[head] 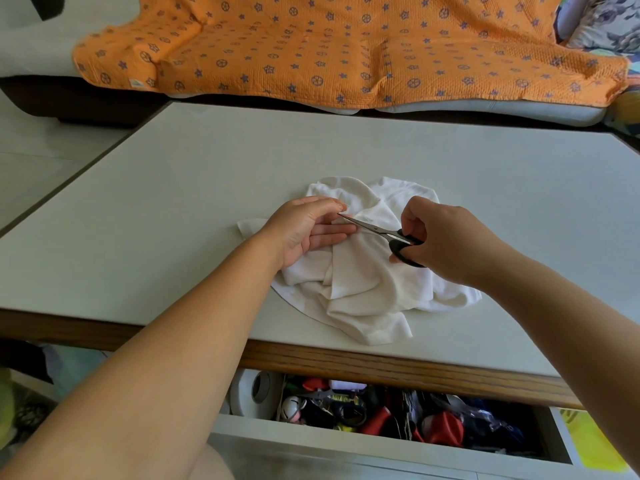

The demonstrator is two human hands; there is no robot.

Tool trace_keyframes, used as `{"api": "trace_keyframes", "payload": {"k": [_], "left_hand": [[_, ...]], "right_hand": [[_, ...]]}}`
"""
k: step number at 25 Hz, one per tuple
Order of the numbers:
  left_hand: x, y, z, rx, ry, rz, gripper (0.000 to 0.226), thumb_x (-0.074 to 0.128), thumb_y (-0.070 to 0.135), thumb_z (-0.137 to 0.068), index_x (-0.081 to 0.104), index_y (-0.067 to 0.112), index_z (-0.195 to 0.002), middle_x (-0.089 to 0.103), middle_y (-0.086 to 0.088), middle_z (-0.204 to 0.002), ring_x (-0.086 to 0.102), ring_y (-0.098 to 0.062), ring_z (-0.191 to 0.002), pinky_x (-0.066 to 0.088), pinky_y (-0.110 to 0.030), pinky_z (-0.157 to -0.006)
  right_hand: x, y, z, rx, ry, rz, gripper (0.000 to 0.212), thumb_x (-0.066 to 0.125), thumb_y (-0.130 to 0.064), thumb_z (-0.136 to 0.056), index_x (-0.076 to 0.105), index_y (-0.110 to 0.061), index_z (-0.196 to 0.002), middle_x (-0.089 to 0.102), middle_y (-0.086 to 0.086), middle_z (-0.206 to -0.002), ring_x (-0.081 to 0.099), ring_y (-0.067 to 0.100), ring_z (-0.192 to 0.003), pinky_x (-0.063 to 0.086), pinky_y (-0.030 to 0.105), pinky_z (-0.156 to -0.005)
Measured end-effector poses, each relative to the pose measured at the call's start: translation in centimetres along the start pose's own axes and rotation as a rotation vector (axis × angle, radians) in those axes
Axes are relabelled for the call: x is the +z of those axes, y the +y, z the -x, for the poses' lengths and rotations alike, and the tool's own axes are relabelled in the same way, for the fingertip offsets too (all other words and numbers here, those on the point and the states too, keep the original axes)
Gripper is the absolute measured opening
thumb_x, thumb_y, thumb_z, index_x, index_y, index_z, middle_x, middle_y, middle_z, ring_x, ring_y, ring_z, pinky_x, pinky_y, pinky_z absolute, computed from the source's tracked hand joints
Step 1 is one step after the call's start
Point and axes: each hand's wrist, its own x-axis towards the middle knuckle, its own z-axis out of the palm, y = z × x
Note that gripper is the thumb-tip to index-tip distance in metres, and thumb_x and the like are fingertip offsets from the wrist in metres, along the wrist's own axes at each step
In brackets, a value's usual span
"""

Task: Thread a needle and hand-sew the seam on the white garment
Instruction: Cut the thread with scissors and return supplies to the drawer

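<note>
White garment (360,271) is lying crumpled mid-table; left hand (308,230) is pinching something too fine to identify, right hand (446,240) is gripping scissors (377,232). Blades risk nicking cloth or fingertips.

I cannot make out any needle or thread; whatever the left hand (308,230) pinches near the scissors (381,233) tip is too small to tell. The right hand (446,244) covers most of the black scissor handles. Both hands hide part of the white garment (360,282), so I cannot see the seam. The desk (173,202) edge hides the far part of the open drawer (381,441); its jumbled contents are mostly unidentifiable. Both forearms run off the near edge.
</note>
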Motion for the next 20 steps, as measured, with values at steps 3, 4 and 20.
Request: {"api": "trace_keyframes", "payload": {"k": [3,4,20], "left_hand": [[-0.04,0.02,0.02,-0.010,-0.008,-0.011,0.006,0.062,0.009,-0.091,0.065,0.006,-0.097,0.069,-0.015,-0.093,0.074,-0.025,-0.084,0.062,-0.030,-0.075],[-0.01,0.02,0.03,-0.013,-0.009,-0.015,0.006,0.062,0.009,-0.092,0.065,0.006,-0.096,0.069,-0.015,-0.094,0.075,-0.024,-0.083,0.062,-0.029,-0.074],[0.13,0.10,0.28,-0.031,-0.017,-0.063,0.006,0.062,0.009,-0.092,0.067,0.007,-0.094,0.070,-0.021,-0.107,0.074,-0.026,-0.088,0.061,-0.031,-0.079]], "right_hand": [[0.10,0.06,-0.08,0.001,-0.007,0.007,0.029,0.074,-0.027,-0.082,0.046,-0.021,-0.083,0.051,-0.009,-0.070,0.045,0.009,-0.061,0.036,0.025,-0.055],[0.14,0.11,-0.09,-0.002,-0.008,0.009,0.030,0.074,-0.027,-0.082,0.045,-0.023,-0.081,0.051,-0.010,-0.069,0.045,0.009,-0.061,0.036,0.025,-0.055],[0.50,0.06,-0.62,-0.026,-0.022,0.031,0.029,0.073,-0.028,-0.082,0.047,-0.020,-0.087,0.052,-0.010,-0.071,0.046,0.007,-0.061,0.037,0.024,-0.056]]}}
